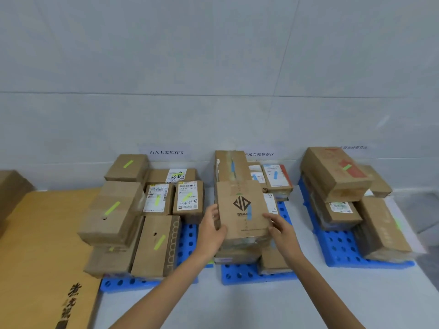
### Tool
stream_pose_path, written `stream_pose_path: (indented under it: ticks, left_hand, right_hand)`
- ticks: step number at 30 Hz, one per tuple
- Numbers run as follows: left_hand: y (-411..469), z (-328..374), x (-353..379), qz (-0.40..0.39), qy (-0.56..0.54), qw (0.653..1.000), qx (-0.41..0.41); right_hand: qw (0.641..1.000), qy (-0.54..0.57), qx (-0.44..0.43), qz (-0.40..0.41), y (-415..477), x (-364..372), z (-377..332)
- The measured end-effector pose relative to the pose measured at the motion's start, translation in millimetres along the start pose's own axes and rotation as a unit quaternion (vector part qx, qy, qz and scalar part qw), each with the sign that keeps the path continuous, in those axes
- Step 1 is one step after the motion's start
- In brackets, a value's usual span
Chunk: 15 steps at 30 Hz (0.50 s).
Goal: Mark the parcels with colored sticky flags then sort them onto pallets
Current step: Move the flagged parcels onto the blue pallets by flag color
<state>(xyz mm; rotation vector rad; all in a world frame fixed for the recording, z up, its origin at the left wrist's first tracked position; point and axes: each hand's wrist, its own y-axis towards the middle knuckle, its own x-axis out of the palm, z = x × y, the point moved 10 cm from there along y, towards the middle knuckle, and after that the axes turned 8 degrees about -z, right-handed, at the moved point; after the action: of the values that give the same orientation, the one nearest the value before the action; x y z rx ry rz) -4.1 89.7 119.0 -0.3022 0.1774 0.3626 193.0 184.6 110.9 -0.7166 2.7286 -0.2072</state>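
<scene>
White floor; your left hand [212,230], right hand [281,227] clamp parcel [242,207] at side edges, long axis away, middle pallet [237,274] directly beneath.

Both bare forearms reach forward and upward, converging. The left hand [211,230] grips the left edge of a cardboard parcel [242,205], thumb on its face; the right hand [279,227] clasps the right edge, thumb likewise on top.
</scene>
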Motion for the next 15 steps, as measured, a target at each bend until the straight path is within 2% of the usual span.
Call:
stream_pose_path:
  ticks: [4,8,15]
  left_hand:
    - [2,-5,-16,0.019,0.006,1.0,-0.015]
    - [1,0,-51,0.058,0.007,0.998,0.013]
    - [-26,10,-147,0.101,-0.008,0.992,0.08]
  right_hand:
    - [0.998,-0.055,-0.024,0.021,1,-3,-14]
    - [0.989,-0.056,-0.11,0.076,-5,-2,-61]
    - [0.968,-0.093,-0.229,0.047,-26,83,-157]
